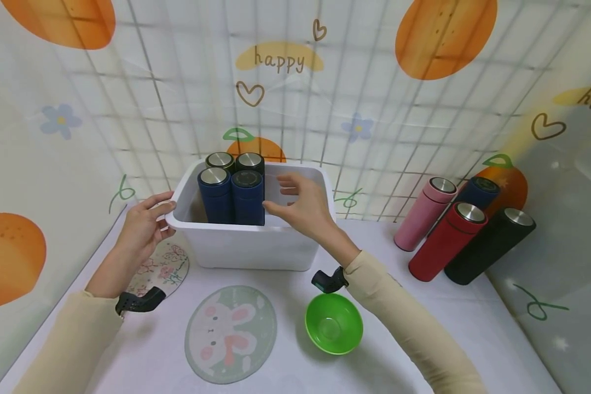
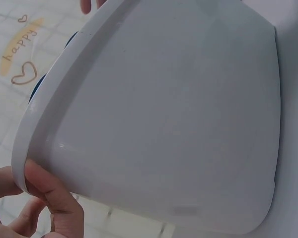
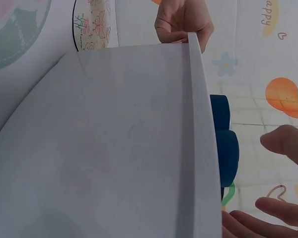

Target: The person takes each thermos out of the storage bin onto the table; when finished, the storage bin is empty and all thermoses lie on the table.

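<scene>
Writing: I read only "happy" [image 1: 279, 59] on the backdrop; the flasks carry no legible label. White bin [image 1: 248, 249] on the table, four flasks [image 1: 232, 189] upright in its left half. My left hand [image 1: 145, 224] grips the bin's left rim, thumb curled on it. My right hand [image 1: 300, 205] hovers over the bin, fingers spread, holding nothing. Only the head view shows the green bowl [image 1: 334, 323].

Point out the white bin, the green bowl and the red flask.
white bin [image 1: 248, 249], head view, bare front wall.
green bowl [image 1: 334, 324], head view, inside of the bowl.
red flask [image 1: 445, 243], head view, middle of its leaning body.
</scene>
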### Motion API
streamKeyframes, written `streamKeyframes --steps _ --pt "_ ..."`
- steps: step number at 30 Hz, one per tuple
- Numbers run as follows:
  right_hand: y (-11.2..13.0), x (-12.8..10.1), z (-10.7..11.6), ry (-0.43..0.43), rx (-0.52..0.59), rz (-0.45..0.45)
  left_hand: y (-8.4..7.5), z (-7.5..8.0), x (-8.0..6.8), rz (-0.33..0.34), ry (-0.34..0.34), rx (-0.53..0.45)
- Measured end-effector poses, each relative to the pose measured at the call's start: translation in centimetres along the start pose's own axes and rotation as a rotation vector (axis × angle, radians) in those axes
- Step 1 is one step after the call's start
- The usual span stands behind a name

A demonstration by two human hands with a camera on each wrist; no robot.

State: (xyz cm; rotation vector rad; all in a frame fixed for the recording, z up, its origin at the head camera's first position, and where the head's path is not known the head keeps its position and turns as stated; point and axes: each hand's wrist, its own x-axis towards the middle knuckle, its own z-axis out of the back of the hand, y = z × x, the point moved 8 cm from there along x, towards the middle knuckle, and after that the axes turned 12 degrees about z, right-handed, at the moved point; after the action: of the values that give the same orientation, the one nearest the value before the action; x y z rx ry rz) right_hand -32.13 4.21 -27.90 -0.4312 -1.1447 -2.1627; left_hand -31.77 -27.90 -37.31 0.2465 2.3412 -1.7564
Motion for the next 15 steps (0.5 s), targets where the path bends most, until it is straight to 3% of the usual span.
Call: streamKeyframes --steps 15 --pt "-0.8 1.7 -2.0 -0.006 0.043 -0.065 -0.1 0.0 -0.2 0.005 0.004 -0.003"
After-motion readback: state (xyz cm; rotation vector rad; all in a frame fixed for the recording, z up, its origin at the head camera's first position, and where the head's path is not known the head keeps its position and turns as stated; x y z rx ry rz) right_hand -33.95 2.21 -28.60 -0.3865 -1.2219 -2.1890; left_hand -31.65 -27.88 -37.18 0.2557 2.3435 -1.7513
